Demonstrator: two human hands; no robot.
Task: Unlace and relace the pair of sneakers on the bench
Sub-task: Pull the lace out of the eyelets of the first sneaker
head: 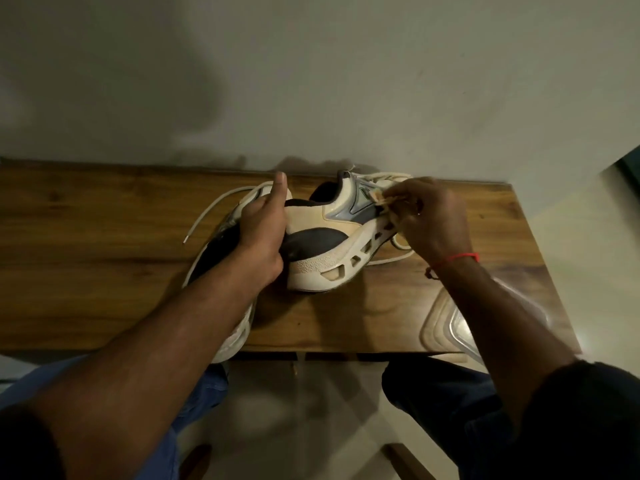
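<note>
Sneakers number two on the wooden bench: the left sneaker lies under the left forearm, the right sneaker sits heel toward the camera. Left hand grips the right sneaker's heel collar, thumb raised. Right hand pinches a lace at the eyelets (unlacing or relacing, I cannot tell). One loose lace end trails left, so lacing looks unfinished on both.

Cream-and-navy sneakers, off-white laces, brown woodgrain bench, red wrist thread
</note>
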